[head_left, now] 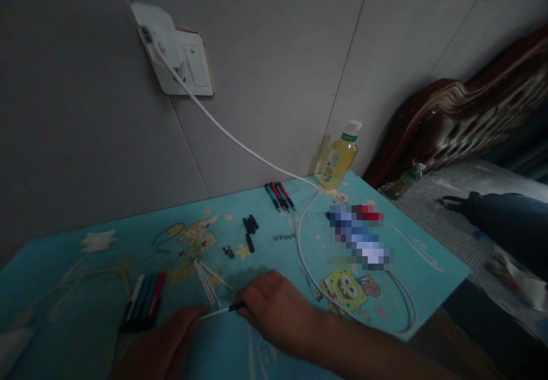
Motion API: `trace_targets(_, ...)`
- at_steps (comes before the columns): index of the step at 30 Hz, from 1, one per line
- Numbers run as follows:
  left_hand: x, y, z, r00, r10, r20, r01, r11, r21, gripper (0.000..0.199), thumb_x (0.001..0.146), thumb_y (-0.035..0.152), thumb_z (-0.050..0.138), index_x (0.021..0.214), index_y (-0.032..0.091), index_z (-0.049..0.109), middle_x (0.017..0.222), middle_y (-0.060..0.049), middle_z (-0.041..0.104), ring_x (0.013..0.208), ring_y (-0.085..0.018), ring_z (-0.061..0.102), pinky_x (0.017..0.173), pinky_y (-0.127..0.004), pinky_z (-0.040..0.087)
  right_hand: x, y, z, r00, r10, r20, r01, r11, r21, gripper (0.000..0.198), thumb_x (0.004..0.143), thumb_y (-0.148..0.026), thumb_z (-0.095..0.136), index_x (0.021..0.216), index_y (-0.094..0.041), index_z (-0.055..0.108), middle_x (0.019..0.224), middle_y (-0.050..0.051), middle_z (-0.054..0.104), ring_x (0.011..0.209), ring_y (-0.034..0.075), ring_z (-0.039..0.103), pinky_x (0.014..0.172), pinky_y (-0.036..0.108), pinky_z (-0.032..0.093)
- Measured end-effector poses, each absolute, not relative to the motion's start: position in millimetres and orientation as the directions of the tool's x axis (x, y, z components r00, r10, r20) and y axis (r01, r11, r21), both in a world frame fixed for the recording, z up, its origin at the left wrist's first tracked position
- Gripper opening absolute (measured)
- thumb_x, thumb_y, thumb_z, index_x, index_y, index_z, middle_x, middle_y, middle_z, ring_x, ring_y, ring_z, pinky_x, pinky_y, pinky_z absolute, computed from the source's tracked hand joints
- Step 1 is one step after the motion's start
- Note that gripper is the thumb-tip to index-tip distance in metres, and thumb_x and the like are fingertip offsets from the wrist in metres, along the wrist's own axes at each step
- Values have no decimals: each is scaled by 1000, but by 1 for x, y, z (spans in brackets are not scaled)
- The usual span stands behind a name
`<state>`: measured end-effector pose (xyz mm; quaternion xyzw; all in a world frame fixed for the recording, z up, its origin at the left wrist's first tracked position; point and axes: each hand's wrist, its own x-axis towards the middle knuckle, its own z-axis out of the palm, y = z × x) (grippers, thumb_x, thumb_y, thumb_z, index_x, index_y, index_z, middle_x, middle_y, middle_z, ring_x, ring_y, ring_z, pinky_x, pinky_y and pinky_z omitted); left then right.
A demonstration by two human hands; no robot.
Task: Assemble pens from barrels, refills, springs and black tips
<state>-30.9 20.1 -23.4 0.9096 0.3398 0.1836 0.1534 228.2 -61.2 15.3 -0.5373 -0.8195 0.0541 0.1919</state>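
Low in the head view, my left hand (171,340) pinches one end of a thin white pen refill (215,314). At the refill's other end is a short black piece (236,306), held in the closed fingers of my right hand (278,311). Several loose white refills (205,283) lie just beyond my hands. Left of them is a row of pen barrels (145,297) in white, blue and red. Black sleeve-like pieces (250,231), tiny dark parts (228,251) and a row of small springs (284,237) lie farther back. Several pens (279,196) rest near the wall.
A bottle of yellow drink (338,160) stands at the table's back right corner. A white cable (240,143) runs from a wall charger (158,35) across the blue tabletop to a pixelated object (359,237). Crumpled white tissue (98,240) lies at left. Beyond the right edge is a bed.
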Motion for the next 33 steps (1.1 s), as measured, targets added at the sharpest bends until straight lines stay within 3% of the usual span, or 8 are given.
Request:
trace_targets(4, -25, 18, -17, 679, 694, 239, 569, -703, 426, 29, 99, 36, 39, 102, 28, 66, 88, 3, 77, 70, -15, 74, 63, -19, 56, 228, -61, 16, -328, 899, 290, 865, 409, -291, 16, 100, -33, 52, 105, -19, 59, 91, 3, 67, 87, 19, 60, 84, 33, 44)
trace_targets(9, -21, 18, -15, 669, 720, 185, 595, -668, 447, 29, 99, 31, 37, 92, 28, 65, 74, 4, 74, 62, -16, 71, 57, -20, 53, 230, -53, 31, -377, 873, 308, 876, 444, -187, 16, 101, -31, 50, 103, -20, 60, 89, 3, 66, 85, 20, 59, 82, 34, 43)
trace_targets(19, -8, 11, 3, 697, 716, -26, 673, -643, 366, 25, 100, 29, 38, 99, 23, 63, 90, -3, 74, 76, -19, 70, 67, -25, 48, 210, -37, 43, -508, 803, 310, 771, 585, -252, 19, 102, -27, 49, 99, -20, 66, 88, 4, 68, 86, 19, 60, 82, 34, 43)
trace_targets(21, -7, 10, -1, 694, 719, -39, 673, -628, 390, 24, 101, 28, 39, 100, 22, 62, 91, -3, 74, 77, -19, 70, 66, -26, 48, 205, -35, 40, -501, 812, 299, 748, 580, -322, 21, 102, -28, 48, 97, -20, 67, 86, 3, 69, 84, 18, 61, 82, 34, 43)
trace_targets(24, -9, 9, -4, 689, 725, -9, 655, -617, 437, 18, 101, 29, 44, 110, 23, 58, 93, -2, 73, 82, -19, 71, 68, -26, 48, 199, -34, 35, -410, 867, 284, 682, 498, -536, 20, 100, -31, 52, 100, -21, 69, 89, 3, 71, 85, 17, 64, 84, 31, 46)
trace_targets(27, -11, 10, -5, 698, 715, 36, 631, -638, 442, 15, 101, 29, 46, 98, 22, 58, 87, -1, 72, 79, -18, 70, 66, -24, 48, 196, -38, 28, -321, 912, 256, 543, 399, -739, 18, 99, -30, 54, 109, -24, 68, 97, 2, 71, 90, 15, 65, 83, 26, 50)
trace_targets(30, -11, 10, -6, 689, 724, 47, 642, -639, 425, 12, 100, 28, 48, 95, 21, 56, 87, -1, 72, 79, -17, 70, 66, -23, 48, 199, -41, 21, -283, 931, 229, 472, 344, -812, 21, 97, -26, 56, 116, -25, 66, 105, 3, 71, 95, 16, 67, 86, 28, 52)
trace_targets(33, -11, 9, -4, 688, 724, 56, 636, -638, 435, 10, 98, 31, 54, 98, 21, 57, 87, -1, 72, 79, -18, 70, 67, -24, 50, 205, -42, 15, -209, 951, 228, 480, 303, -823, 17, 95, -28, 59, 109, -24, 68, 99, 4, 74, 91, 18, 69, 83, 30, 54)
